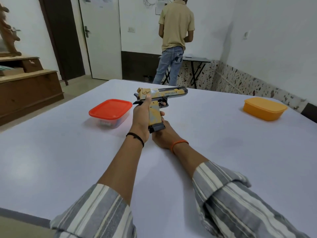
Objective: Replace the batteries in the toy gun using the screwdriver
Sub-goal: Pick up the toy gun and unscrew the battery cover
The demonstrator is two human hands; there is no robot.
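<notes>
The toy gun (pixel 160 98) was held upright above the middle of the white bench (pixel 223 152), its barrel pointing toward three o'clock and its grip hanging down toward six. The left hand (pixel 141 120) was wrapped round the back of the grip, its thumb lying up along the yellow slide and its fingers (pixel 162 113) curled round the front of the grip, clamped on the gun. The right hand (pixel 163 135) sat under the butt at six o'clock of the gun, its fingers closed on the black magazine base (pixel 157 128) that stuck out of the grip's bottom; how far that piece was seated could not be told.

At nine o'clock of the gun, near it, a clear tub with a red lid (pixel 110 109) stood on the bench, with small items inside too blurred to name. Well apart at three o'clock, near the bench's far edge, stood an orange tub (pixel 265 109) with its lid on.

Beyond the bench at twelve o'clock a person in a tan shirt (pixel 176 23) stood facing the wall beside a small folding table (pixel 197 60). A wooden cabinet (pixel 29 90) stood at ten o'clock.
</notes>
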